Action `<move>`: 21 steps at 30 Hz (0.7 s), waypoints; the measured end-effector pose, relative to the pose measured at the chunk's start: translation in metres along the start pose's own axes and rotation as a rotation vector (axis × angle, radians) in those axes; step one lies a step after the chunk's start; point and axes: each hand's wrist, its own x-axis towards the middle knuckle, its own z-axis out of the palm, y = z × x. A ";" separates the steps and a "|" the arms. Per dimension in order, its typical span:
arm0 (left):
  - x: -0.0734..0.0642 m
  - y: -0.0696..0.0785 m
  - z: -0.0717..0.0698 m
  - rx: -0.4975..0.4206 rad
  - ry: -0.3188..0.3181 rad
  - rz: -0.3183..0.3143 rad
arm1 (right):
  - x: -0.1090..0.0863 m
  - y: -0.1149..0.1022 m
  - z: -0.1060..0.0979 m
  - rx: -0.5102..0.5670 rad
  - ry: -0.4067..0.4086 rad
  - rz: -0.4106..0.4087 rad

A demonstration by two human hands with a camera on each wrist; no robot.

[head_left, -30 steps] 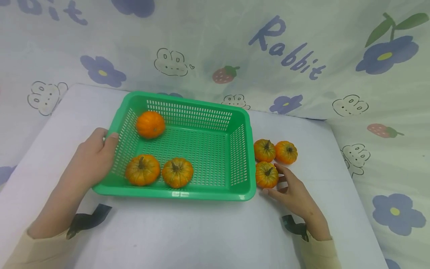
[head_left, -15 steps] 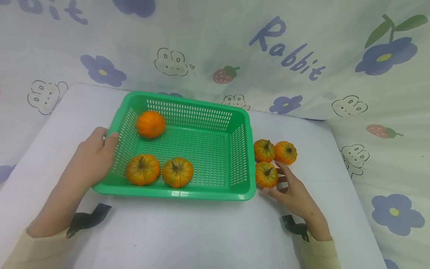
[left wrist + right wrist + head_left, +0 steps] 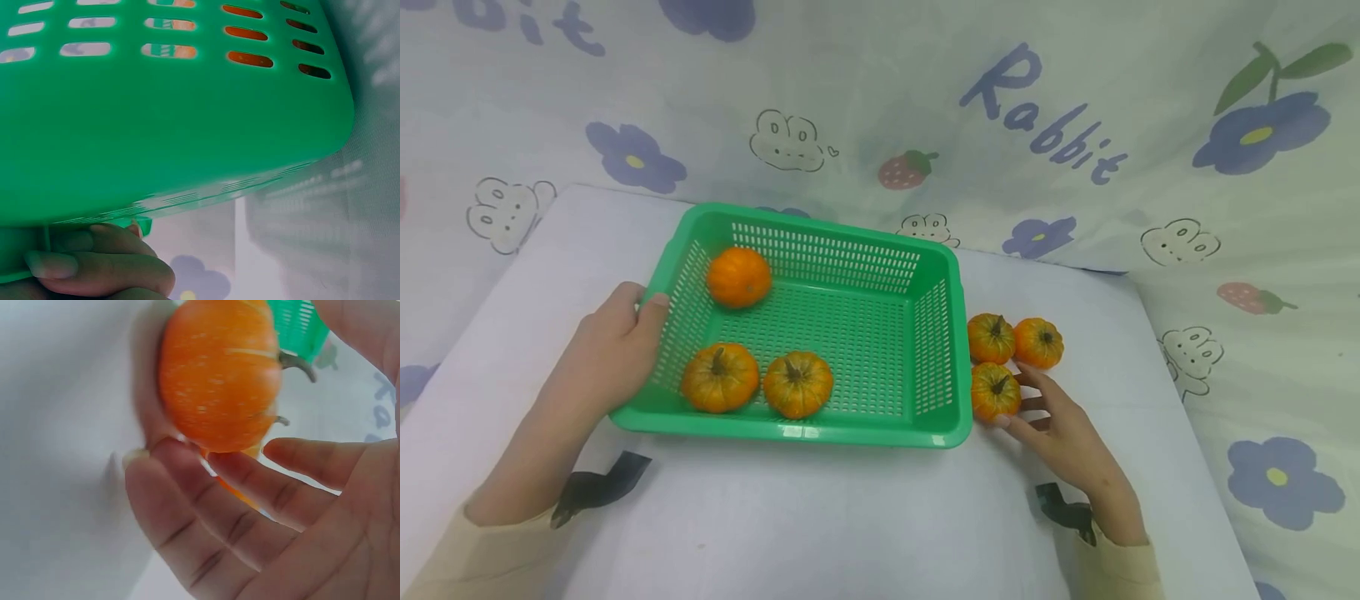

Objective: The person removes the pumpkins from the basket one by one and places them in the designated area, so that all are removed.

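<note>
My left hand [image 3: 613,350] grips the left rim of a green plastic basket [image 3: 820,433], thumb on top; the left wrist view shows its curled fingers [image 3: 112,269] at the rim. Two ribbed mini pumpkins with stems, one at the near left [image 3: 720,379] and one beside it [image 3: 797,385], sit inside with a smoother orange pumpkin [image 3: 739,277] behind. Just right of the basket, my right hand [image 3: 1067,437] is spread loosely around the near side of another mini pumpkin [image 3: 996,392]. In the right wrist view the fingertips are right at that pumpkin [image 3: 219,375], and the thumb stands apart.
Two more mini pumpkins, a left one [image 3: 991,338] and a right one [image 3: 1039,342], lie just behind the one by my right hand. All stand on a white-covered table [image 3: 820,525]. A patterned cloth [image 3: 850,83] hangs along the back and right.
The head view has shifted slightly. My right thumb has moved a little to the right along the pumpkin's near side. My left hand and the basket keep their places.
</note>
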 end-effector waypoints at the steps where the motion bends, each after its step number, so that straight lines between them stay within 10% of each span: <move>1: 0.000 0.000 0.000 -0.001 -0.002 -0.001 | -0.001 -0.002 -0.002 -0.001 0.000 -0.004; 13: -0.001 -0.001 -0.001 -0.005 -0.014 -0.010 | -0.013 -0.052 -0.039 -0.167 0.021 -0.065; 21: -0.001 -0.002 -0.001 -0.004 -0.007 0.001 | -0.007 -0.106 -0.060 -0.315 0.019 -0.249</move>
